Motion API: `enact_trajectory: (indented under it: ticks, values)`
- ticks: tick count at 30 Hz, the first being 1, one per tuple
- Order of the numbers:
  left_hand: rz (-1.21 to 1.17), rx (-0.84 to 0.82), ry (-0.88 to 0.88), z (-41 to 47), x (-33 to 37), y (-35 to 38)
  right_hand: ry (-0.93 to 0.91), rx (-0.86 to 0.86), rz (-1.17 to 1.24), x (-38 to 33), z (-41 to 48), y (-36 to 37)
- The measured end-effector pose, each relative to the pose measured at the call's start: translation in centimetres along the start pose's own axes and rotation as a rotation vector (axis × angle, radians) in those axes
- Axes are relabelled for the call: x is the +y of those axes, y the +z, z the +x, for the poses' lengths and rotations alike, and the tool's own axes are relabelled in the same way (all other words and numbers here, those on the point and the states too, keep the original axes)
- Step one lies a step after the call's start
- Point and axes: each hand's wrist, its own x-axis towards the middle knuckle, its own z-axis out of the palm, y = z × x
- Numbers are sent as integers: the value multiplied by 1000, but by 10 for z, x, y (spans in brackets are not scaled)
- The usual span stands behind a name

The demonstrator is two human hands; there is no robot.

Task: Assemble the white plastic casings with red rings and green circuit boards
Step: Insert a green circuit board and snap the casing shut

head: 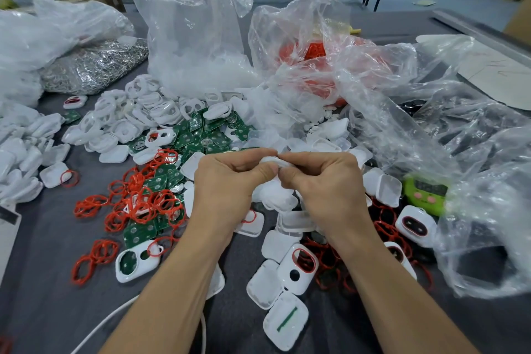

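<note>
At the left edge of the frame, loose white casings [28,147] lie heaped on the grey table [43,267], with a bag of silvery metal parts [94,66] behind them in the upper left. Just right of them, red rings [135,204] sprawl over green circuit boards [198,135], seemingly spread within arm's reach so each part can be picked without searching. At the centre, the left hand [227,181] and the right hand [324,181] meet above the pile. Both have their fingers curled, pinching one white casing piece [270,160] between thumbs and forefingers. It is held up off the table, probably so its parts can be pressed together. Whether a ring or board already sits inside it cannot be told. Lower right of centre, casings with red rings fitted [300,266] lie together, likely a finished lot kept apart. Further right, a green timer [425,193] sits beside crumpled clear bags [474,181].
</note>
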Motion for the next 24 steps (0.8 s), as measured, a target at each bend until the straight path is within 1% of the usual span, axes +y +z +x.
enact_trajectory:
  ticks: [3,6,11,13,17,20,24]
  values:
    - [44,48,-10,-2,0,2,-12,3,-11,0,0,0]
    - [49,73,4,-3,0,3,-81,10,-36,-1,-1,0]
    - [-87,38,35,-4,3,7,-260,66,-121,-5,-3,-1]
    - [-124,-13,34,-3,3,6,-309,76,-125,-6,-3,-3]
    - [-188,-92,39,-1,2,5,-323,81,-97,-5,-3,-5]
    - [-256,-90,51,1,-1,4,-324,91,-101,-5,-3,-5]
    - [-246,-86,84,3,-4,2,-324,101,-183,-5,-4,-3]
